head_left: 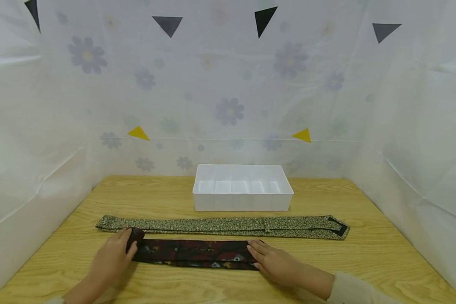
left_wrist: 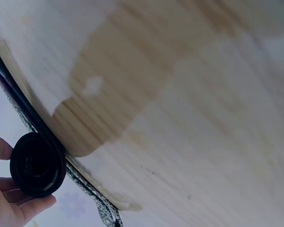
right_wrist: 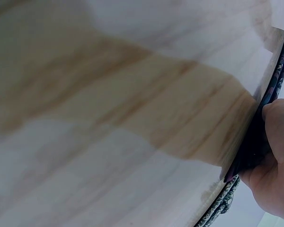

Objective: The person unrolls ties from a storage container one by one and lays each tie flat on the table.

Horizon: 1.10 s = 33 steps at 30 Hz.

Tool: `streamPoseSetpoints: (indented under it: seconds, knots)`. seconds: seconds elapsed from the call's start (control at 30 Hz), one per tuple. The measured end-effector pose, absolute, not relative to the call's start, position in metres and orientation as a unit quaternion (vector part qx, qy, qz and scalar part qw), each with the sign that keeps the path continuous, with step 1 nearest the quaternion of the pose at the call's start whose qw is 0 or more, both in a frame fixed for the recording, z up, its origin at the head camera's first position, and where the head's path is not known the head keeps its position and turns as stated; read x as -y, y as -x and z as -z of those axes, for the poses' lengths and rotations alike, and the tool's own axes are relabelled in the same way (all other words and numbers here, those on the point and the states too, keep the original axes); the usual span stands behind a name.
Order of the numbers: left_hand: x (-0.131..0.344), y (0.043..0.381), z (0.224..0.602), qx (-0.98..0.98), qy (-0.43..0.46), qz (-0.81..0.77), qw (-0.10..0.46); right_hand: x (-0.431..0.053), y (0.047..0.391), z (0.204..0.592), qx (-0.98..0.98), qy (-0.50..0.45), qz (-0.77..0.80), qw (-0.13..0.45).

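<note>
A dark red and black patterned necktie lies across the front of the table, its left end wound into a roll. My left hand grips that roll, thumb and fingers curled round it. At the tie's right end, my right hand rests on the fabric with its fingers extended over the edge. Just behind lies a second necktie, green-beige and finely patterned, stretched out flat with its black-lined tip at the right.
A white plastic box with several compartments stands at the back middle of the wooden table. White sheeting with flowers and triangles hangs behind and along both sides.
</note>
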State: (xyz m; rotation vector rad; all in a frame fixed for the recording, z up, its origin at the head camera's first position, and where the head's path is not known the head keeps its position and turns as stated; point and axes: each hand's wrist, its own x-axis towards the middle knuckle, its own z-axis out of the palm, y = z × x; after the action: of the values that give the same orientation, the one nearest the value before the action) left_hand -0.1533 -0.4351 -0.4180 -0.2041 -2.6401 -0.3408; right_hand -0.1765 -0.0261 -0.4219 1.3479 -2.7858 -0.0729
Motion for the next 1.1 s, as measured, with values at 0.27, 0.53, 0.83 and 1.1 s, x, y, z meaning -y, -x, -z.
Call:
streamPoseSetpoints:
  seconds: [0.27,0.53,0.83,1.1]
  knots:
    - [0.438,0.153,0.417,0.961,0.076,0.101,0.246,0.025,0.176,0.422,0.899,-0.437,0.022,0.023]
    - [0.442,0.153,0.418,0.953,0.093,0.066,0.281,0.025,0.177,0.423,0.899,-0.436,0.022,0.025]
    - [0.446,0.150,0.418,0.958,0.103,0.044,0.263,0.024,0.178,0.424,0.901,-0.432,0.022,0.019]
    - [0.445,0.153,0.417,0.967,0.070,0.070,0.233,0.025,0.178,0.423,0.902,-0.431,0.018,0.018]
